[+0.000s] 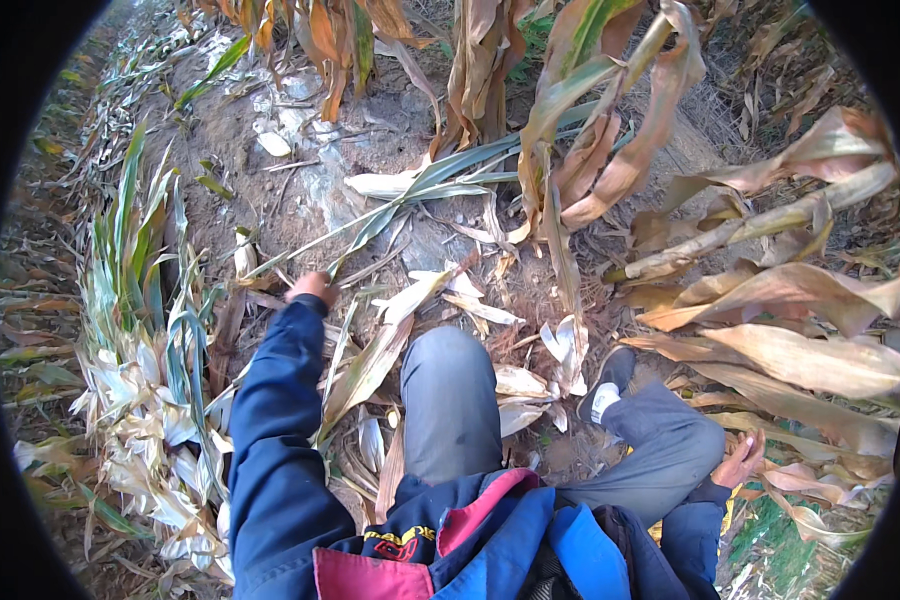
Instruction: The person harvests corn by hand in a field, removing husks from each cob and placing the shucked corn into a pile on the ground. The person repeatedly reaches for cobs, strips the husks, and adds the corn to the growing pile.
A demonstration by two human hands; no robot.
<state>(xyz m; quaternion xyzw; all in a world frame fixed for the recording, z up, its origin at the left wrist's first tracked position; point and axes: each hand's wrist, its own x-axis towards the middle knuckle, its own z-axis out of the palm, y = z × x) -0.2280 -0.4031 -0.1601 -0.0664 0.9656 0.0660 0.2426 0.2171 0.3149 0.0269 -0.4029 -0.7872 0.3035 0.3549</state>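
Note:
My left hand [312, 288] reaches forward over the ground, its fingers closed at the end of a long green corn leaf [378, 225]. That leaf runs away to the right toward a pale, husk-wrapped ear of corn [382, 185] lying on the soil. My right hand [740, 460] is beside my bent right knee, fingers apart, with dry corn leaves close by; nothing shows in it. Loose dry husks [410, 300] lie between my left hand and my left knee.
Dry standing corn stalks [560, 130] rise ahead, and more brown leaves [800, 300] crowd in from the right. A heap of cut stalks and husks [140, 430] lies to my left. A small pale ear [273, 144] rests on bare soil farther off.

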